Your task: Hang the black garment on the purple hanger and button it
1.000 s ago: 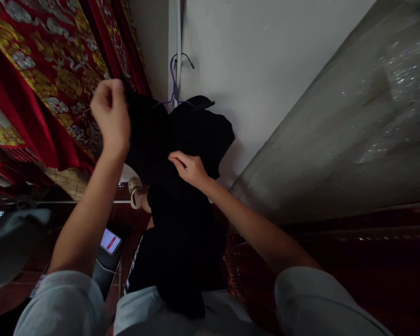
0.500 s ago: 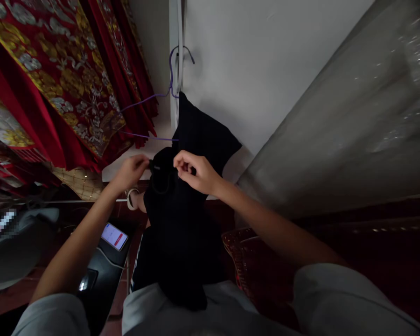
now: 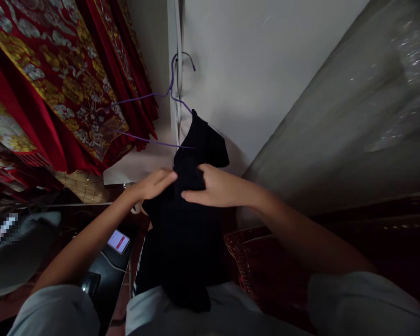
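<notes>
A black T-shirt [image 3: 189, 224] hangs partly on a purple wire hanger [image 3: 140, 98]. One side of the hanger goes inside the shirt; its other side sticks out bare to the left. My left hand [image 3: 157, 183] has its fingers closed at the shirt's left edge, below the bare wire. Gripping a bunch of the black cloth from the right is my right hand [image 3: 222, 185], its thumb in front and the other fingers partly hidden by fabric. The lower part of the shirt drapes toward my body.
Red embroidered cloth [image 3: 73, 88] with gold and silver patterns hangs at upper left, by the hanger's bare end. The hook hangs at a pale strip [image 3: 178, 74] along a white wall [image 3: 252, 56]. A lit phone [image 3: 118, 241] lies on a black surface at lower left. Plastic-wrapped sheeting [image 3: 353, 116] stands right.
My left hand has moved right and the right hand now grips the cloth. The shirt's shoulder has shifted down and right, baring more wire near the hook. The neckline and its label no longer show.
</notes>
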Action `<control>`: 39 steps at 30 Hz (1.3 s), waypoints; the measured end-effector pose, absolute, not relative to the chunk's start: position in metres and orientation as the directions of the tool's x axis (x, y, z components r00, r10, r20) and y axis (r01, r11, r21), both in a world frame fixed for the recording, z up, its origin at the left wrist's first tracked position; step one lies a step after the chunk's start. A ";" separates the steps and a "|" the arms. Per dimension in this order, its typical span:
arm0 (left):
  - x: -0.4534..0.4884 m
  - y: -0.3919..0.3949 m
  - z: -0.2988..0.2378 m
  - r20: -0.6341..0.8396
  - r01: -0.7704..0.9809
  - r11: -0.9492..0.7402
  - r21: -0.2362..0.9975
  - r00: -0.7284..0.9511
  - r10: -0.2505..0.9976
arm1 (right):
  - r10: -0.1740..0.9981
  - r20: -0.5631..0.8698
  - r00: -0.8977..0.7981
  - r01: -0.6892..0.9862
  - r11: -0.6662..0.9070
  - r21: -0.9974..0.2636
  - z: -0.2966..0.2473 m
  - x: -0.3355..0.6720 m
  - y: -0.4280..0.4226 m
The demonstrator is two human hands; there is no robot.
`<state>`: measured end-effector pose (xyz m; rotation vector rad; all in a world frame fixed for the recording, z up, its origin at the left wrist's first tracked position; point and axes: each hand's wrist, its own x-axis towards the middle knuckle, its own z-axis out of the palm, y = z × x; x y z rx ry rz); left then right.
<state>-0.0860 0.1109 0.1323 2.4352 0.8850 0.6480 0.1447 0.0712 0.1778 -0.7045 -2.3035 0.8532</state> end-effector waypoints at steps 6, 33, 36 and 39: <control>-0.111 0.111 0.110 0.227 0.526 -0.734 0.430 0.724 0.651 | 0.701 0.562 -0.439 0.367 0.711 -0.601 0.184 0.162 0.098; -0.169 0.143 0.139 0.288 0.934 -0.350 0.065 0.319 0.903 | 0.965 0.248 0.083 0.648 0.137 -0.749 0.145 0.191 0.188; -0.166 0.150 0.161 0.170 0.958 -0.270 0.097 0.252 0.953 | 0.963 0.242 0.120 0.647 0.109 -0.755 0.140 0.190 0.198; -0.168 0.158 0.165 -0.045 0.968 -0.205 0.146 0.214 0.976 | 0.961 0.248 0.119 0.634 0.119 -0.764 0.137 0.191 0.199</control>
